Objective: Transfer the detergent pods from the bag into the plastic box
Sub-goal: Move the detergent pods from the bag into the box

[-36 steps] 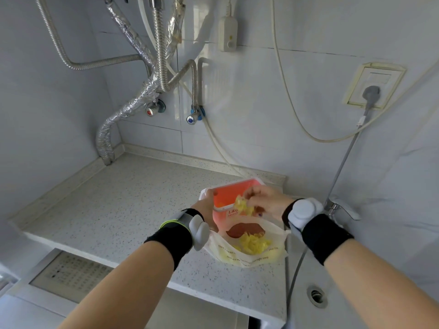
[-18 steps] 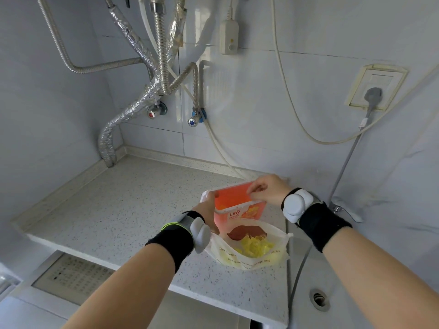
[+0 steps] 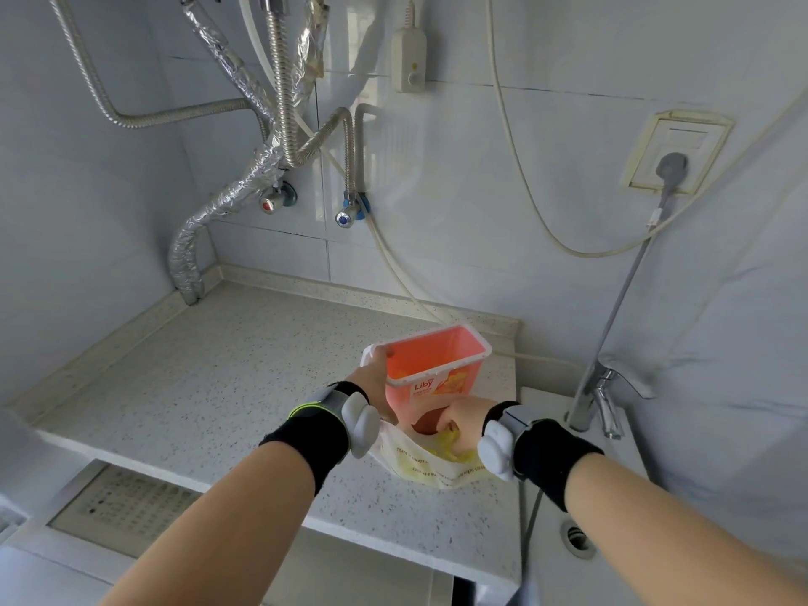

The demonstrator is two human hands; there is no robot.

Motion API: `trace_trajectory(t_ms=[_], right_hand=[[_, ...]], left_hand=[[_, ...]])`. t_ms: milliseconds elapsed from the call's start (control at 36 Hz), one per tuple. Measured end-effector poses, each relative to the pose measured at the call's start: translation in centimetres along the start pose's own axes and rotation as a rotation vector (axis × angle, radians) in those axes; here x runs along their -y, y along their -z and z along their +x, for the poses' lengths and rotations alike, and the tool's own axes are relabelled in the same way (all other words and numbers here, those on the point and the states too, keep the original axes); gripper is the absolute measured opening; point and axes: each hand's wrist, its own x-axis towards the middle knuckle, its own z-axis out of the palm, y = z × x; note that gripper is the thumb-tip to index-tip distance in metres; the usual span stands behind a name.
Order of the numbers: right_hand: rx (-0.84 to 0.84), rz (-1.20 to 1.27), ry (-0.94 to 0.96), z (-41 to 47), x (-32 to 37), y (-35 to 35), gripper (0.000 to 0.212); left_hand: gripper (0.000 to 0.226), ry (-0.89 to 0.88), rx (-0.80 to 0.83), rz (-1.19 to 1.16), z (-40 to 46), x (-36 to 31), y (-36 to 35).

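The detergent pods (image 3: 441,448) are a loose yellow heap down inside the bag (image 3: 430,468), too bunched together and too hidden by the fingers to count or to say which way any one of them points. There is one bag, pale with a yellow lower band and a line of print across it, sitting on the counter (image 3: 227,378) near its right front corner with its mouth spread open upward. Just behind it, touching or nearly so, stands the one plastic box (image 3: 430,365), pink-orange with a white rim and a Liby label on its near wall. The box is rectangular, its long side running from left to right and angling away toward the wall, its open top tipped a little toward me. I cannot see any pods inside it from here.

The left hand (image 3: 376,387) grips the box's left end, thumb hooked over the rim. The right hand (image 3: 463,419) is plunged into the bag's mouth, fingers curled down among the pods; whether it has one pinched I cannot tell. Both wrists wear a black band with a grey-white device.

To the right of the counter lies a sink (image 3: 612,540) with one chrome tap (image 3: 605,395).
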Motion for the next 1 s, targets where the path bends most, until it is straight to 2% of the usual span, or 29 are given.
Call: trace_trajectory(t_ms=[56, 139, 250, 333, 444, 583, 667, 778, 889, 944, 1000], right_hand=[[-0.063, -0.052, -0.009, -2.1, 2.4, 0.6, 0.015], [-0.12, -0.093, -0.002, -2.7, 2.7, 0.9, 0.011], [-0.186, -0.095, 0.109, -3.7, 2.4, 1.3, 0.025], [-0.259, 0.036, 0.179, -4.4, 2.2, 1.7, 0.022], [-0.307, 0.22, 0.242, -5.6, 2.0, 3.0, 0.023], [-0.374, 0.479, 0.326, -7.3, 2.6, 6.3, 0.027], [-0.498, 0.608, 0.363, -7.5, 3.5, 8.3, 0.02], [-0.672, 0.571, 0.254, -6.0, 4.1, 9.5, 0.027], [-0.61, 0.415, 0.106, -4.6, 4.2, 9.7, 0.034], [-0.578, 0.412, 0.101, -4.7, 4.1, 9.4, 0.038], [-0.613, 0.421, 0.114, -5.1, 3.7, 8.9, 0.03]], left_hand=[[0.073, 0.022, -0.001, -0.021, 0.1, 0.0, 0.0], [0.078, 0.012, 0.007, 0.002, -0.2, -0.1, 0.0], [0.075, 0.033, 0.006, -0.001, -0.1, -0.1, 0.1], [0.083, 0.016, 0.002, 0.05, -0.1, -0.1, 0.0], [0.073, 0.024, -0.002, 0.035, -0.2, -0.2, 0.0], [0.08, 0.005, 0.004, 0.08, -0.3, -0.2, 0.1], [0.086, 0.004, 0.004, 0.116, -0.3, -0.1, 0.3], [0.091, -0.005, -0.004, 0.166, -0.3, 0.2, 0.2], [0.096, -0.024, -0.016, 0.239, -0.3, 0.2, 0.3], [0.095, -0.033, -0.02, 0.254, -0.4, 0.2, 0.4], [0.092, -0.046, -0.028, 0.249, -0.6, 0.2, 0.6]])
